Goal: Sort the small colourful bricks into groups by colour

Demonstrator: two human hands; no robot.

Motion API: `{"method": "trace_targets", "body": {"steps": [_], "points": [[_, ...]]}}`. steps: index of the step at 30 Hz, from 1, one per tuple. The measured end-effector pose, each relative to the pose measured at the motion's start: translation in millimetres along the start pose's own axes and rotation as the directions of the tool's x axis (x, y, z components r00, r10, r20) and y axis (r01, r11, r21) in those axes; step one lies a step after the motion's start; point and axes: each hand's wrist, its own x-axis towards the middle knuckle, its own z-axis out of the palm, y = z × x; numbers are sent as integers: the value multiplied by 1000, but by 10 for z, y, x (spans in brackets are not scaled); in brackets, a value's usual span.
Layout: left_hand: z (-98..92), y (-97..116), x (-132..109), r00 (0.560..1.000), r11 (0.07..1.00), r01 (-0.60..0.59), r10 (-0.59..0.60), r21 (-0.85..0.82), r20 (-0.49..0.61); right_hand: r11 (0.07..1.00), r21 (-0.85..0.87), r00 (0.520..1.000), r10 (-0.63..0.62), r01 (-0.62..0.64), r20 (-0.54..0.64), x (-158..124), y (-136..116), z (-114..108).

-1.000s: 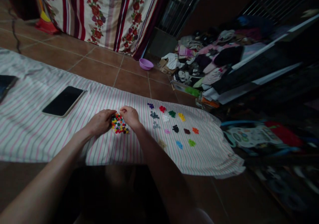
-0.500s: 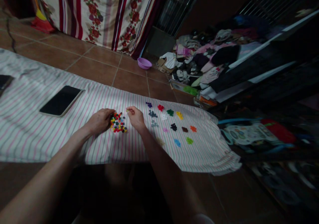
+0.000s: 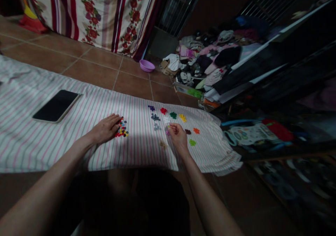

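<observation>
My left hand [image 3: 107, 128] lies flat with its fingers stretched out, palm down on the striped cloth [image 3: 141, 152]. Its fingertips touch the edge of a pile of mixed small coloured pieces [image 3: 122, 129], covering part of it. With fingertips pinched, my right hand [image 3: 178, 135] hovers over the sorted groups; a tiny pale piece seems to be in the pinch, its kind too small to tell. Right by those fingertips are the pink pieces [image 3: 167, 132] and the white pieces [image 3: 167, 119]. The hand hides some groups behind it.
Around my right hand lie purple [image 3: 151, 108], red [image 3: 163, 111], dark green [image 3: 173, 115], yellow [image 3: 183, 118], grey [image 3: 157, 126], tan [image 3: 163, 144], brown [image 3: 188, 131], orange [image 3: 196, 130] and lime [image 3: 192, 142] groups. A phone [image 3: 56, 106] rests left; a purple basin [image 3: 147, 66] stands on the floor.
My right hand has moved right, from beside the mixed pile to over the sorted groups, still pinched. My left hand has flattened out next to the pile. The view has shifted slightly.
</observation>
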Motion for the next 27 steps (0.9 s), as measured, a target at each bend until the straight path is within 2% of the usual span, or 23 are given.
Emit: {"method": "trace_targets", "body": {"steps": [2,4,7,10,14,18,23,27], "points": [[52,8,-17,997,996,-68,67,53,26,997,-73,997,33,-38,-70,-13,154,-286],[106,30,-42,996,991,-88,86,105,21,988,-139,990,47,-66,-133,-35,296,-545],[165,80,-92,999,985,4,3,175,-39,968,-224,975,64,-112,-211,-84,491,-841],[183,130,-133,999,970,49,-44,240,-25,949,-264,959,98,-171,-266,-140,674,-1000],[209,170,-159,998,947,64,-65,316,-9,931,-296,947,120,-212,-299,-187,899,-1041],[280,177,-163,996,929,91,-76,358,-57,930,-309,951,103,-196,-292,-162,1045,-1021],[334,133,-121,985,943,109,-61,315,-158,922,-351,961,69,-163,-267,-126,1067,-1013],[306,80,-60,974,972,27,27,234,-226,935,-343,957,-9,-94,-288,-195,1057,-992]]}}
